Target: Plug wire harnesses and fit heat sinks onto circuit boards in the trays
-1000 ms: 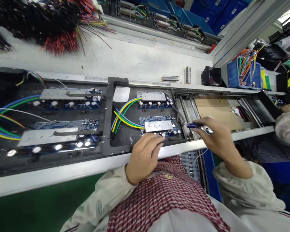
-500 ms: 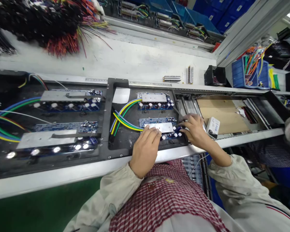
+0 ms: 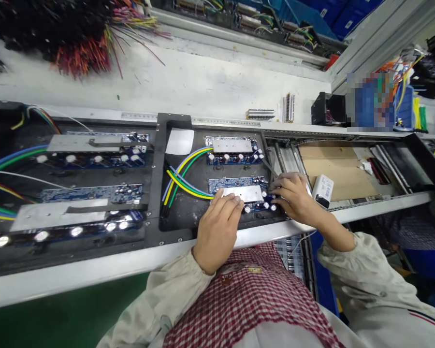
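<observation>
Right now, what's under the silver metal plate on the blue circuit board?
The silver metal plate lies on the blue circuit board, round white-topped capacitors showing beside it; what's directly beneath the plate is covered.

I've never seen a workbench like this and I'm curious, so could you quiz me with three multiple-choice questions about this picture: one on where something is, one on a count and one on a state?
1. Where do the fingers of the left hand rest?
A. On a cardboard sheet
B. On the metal plate of a circuit board
C. On a bunch of wires

2. How many circuit boards lie in the tray section under the hands?
A. One
B. Four
C. Two

3. What do the left hand and right hand have on them?
A. Nothing, they are bare
B. Cloth gloves
C. Rubber gloves

Answers:
1. B, because the fingertips lie on the silver plate.
2. C, because one board sits above the other in that section.
3. A, because bare skin shows on both hands.
</observation>
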{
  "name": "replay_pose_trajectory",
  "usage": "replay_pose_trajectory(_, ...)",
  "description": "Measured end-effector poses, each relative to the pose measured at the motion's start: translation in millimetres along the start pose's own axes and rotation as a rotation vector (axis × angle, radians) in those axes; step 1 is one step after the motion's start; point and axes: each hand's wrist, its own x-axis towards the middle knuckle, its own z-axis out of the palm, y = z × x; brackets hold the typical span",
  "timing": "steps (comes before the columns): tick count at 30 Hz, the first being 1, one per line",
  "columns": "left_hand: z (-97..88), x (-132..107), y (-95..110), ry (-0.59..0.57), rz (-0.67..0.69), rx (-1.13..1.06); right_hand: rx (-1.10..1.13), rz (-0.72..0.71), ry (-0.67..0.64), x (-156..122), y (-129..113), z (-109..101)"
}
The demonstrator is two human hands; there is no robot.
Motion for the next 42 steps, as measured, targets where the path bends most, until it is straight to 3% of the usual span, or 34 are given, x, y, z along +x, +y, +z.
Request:
replay_pose_trajectory(6, -0.7, 0, -1, 0.006, 0.001, -0.006, 0.061, -0.029, -0.091, 2, 6, -3)
replay_pose_trajectory(16, -4.6, 4, 0, -0.010, 0.020, 0.037, 0.091, -0.018, -0.130, 8, 12, -16)
replay_pose_trajectory(18, -7.4, 9, 4, -0.044, 0.022, 0.067, 0.034, 0.103, -0.061, 15, 16, -19)
replay_pose_trajectory(20, -9.9, 16, 9, -0.082, 0.021, 0.101, -0.072, 0.324, -0.051, 27, 20, -18)
replay_pose_trajectory(23, -10.0, 27, 17, -0.192, 0.056, 0.160, -0.256, 0.602, -0.226, 49, 20, -13)
replay_pose_trajectory(27, -5.5, 36, 18, -0.409, 0.072, 0.225, -0.312, 0.671, -0.346, 66, 18, -8)
replay_pose_trajectory(30, -3.9, 38, 13, -0.445, 0.052, 0.184, -0.256, 0.668, -0.360, 62, 21, -5)
replay_pose_trajectory(36, -4.8, 40, 8, -0.402, 0.045, 0.134, 0.040, 0.732, -0.168, 44, 37, 13)
replay_pose_trajectory(39, -6.4, 44, 9, -0.438, 0.000, 0.128, 0.116, 0.813, -0.047, 39, 44, 22)
replay_pose_trajectory(42, -8.4, 46, 9, -0.491, -0.034, 0.110, 0.114, 0.794, 0.004, 35, 49, 27)
